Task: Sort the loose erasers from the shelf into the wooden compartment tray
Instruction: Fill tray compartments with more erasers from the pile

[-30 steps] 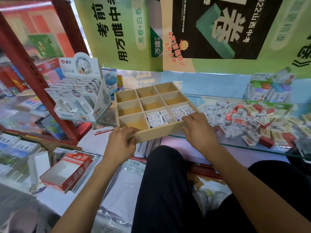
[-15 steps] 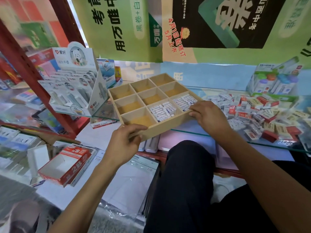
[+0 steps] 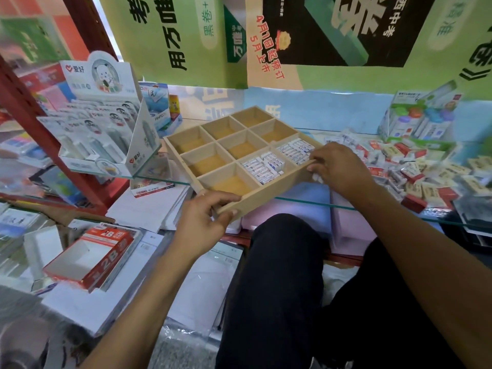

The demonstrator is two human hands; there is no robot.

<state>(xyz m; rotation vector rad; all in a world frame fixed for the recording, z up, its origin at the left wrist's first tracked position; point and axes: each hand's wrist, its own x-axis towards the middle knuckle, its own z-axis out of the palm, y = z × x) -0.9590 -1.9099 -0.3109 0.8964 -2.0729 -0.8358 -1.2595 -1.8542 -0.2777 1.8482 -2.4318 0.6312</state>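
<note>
Two hands hold the wooden tray [image 3: 241, 145] by its near wall. Left hand [image 3: 202, 222] grips the near-left corner, thumb over the rim and fingers curled beneath; right hand [image 3: 338, 169] pinches the near-right end of the same wall. Tray sits partly on the glass shelf [image 3: 314, 202], its near edge overhanging toward the person and tilted. Nine compartments show: seven bare, two holding packed erasers [image 3: 263, 165], namely the near-middle and near-right cells. Loose erasers [image 3: 415, 169] lie heaped on the shelf to the right, well apart from the left hand and just beside the right. A display box [image 3: 106, 134] stands to the left of the tray; a red 2B carton [image 3: 90, 258] lies lower left.

Handling, as a judgement: the tray looks rigid and light, its thin walls giving firm purchase at the corners; a two-point hold on one wall suits sliding, less so lifting, since the loaded cells weigh the right side. Packed erasers could slide or spill if the tilt grows. Single erasers appear small, light, wrapped in slick sleeves, best pinched by their long sides. Glass beneath is smooth, so the tray will slip easily.
</note>
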